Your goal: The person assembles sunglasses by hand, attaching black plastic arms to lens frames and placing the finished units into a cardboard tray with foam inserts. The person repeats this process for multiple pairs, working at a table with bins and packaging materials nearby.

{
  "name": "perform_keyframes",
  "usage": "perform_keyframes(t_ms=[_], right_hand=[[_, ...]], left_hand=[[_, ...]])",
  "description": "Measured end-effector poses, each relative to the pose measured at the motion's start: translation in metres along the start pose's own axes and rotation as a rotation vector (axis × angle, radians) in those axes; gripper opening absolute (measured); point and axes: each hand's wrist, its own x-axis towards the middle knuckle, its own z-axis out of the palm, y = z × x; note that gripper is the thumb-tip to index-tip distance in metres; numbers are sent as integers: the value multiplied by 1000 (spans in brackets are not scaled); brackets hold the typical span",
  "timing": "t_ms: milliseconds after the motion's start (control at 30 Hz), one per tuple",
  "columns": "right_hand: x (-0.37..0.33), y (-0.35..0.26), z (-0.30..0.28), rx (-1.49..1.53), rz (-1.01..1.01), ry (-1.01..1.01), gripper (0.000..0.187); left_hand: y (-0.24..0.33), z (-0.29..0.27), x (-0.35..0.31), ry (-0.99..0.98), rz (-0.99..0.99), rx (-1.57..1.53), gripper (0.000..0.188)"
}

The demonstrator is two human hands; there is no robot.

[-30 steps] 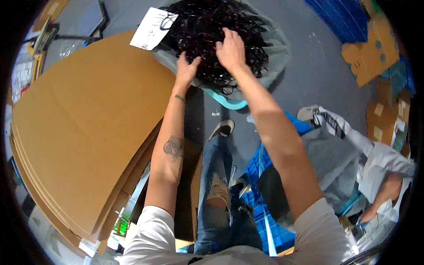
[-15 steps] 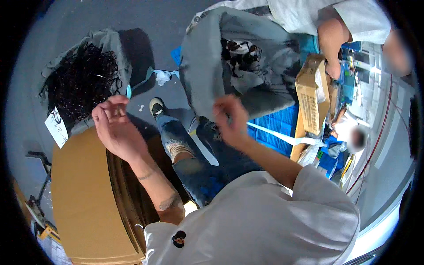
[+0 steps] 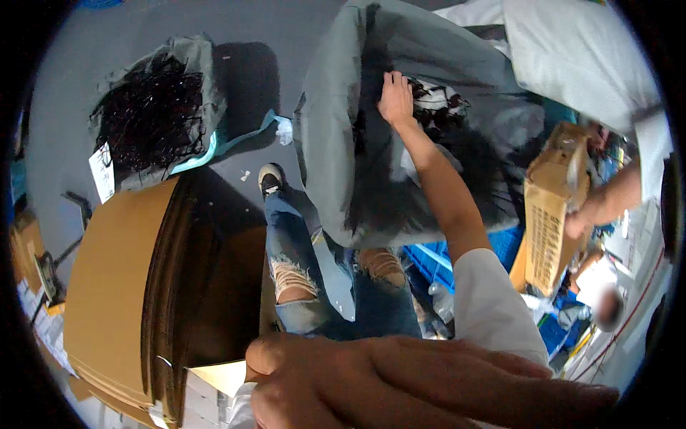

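Note:
My right hand is inside a large grey cloth-like bag, its fingers bent and held together beside dark strands and white pieces. What those fingers hold, if anything, is hidden. My left hand spans the lower edge, large and near the camera, with its fingers stretched to the right and nothing seen in them. At the upper left, a smaller grey bag holds a tangled heap of thin dark strands. A white paper tag with handwriting hangs at its side.
Folded cardboard stands at the left. Blue plastic crates sit below the large bag. To the right, another person's hand touches a cardboard box. My shoe rests on the grey floor.
My right hand has gone forward, down into the large bag. My left hand has come back from near the small bag, close to the camera. The view has shifted.

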Motion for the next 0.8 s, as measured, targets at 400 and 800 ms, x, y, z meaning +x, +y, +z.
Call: perform_keyframes(t_ms=[400, 800], right_hand=[[-64, -10, 108, 349, 316, -705, 58], [-200, 13, -321, 1537, 343, 221, 15]], left_hand=[[-49, 62, 14, -101, 39, 243, 50], [-95, 150, 43, 252, -187, 1332, 65]])
